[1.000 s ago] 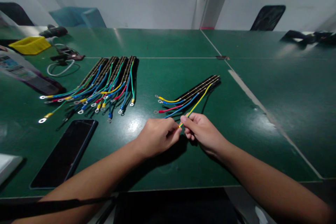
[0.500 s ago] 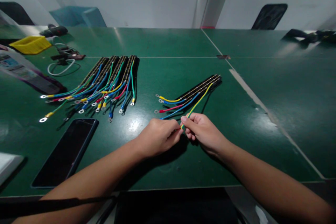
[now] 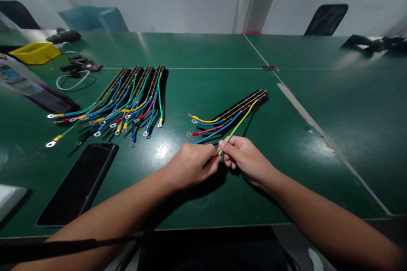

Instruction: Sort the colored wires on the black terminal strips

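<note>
My left hand point(image 3: 190, 165) and my right hand point(image 3: 246, 159) meet at the middle of the green table point(image 3: 203, 51), both pinched on the near end of a yellow-green wire point(image 3: 239, 123). That wire belongs to a harness point(image 3: 237, 110) of black sleeved cable with yellow, blue and red leads ending in ring terminals. Whatever sits at the wire's tip is hidden between my fingertips. To the left lies a row of several similar harnesses point(image 3: 127, 97) with coloured leads fanned out.
A dark phone point(image 3: 79, 182) lies face up at the near left. A yellow tray point(image 3: 34, 52), a white cable point(image 3: 71, 82) and black tools sit at the far left. A white object point(image 3: 9, 197) pokes in at the left edge. Black chairs stand beyond the table.
Both hands have crept slightly away from me along the wire; their pinch on the wire end is unchanged.
</note>
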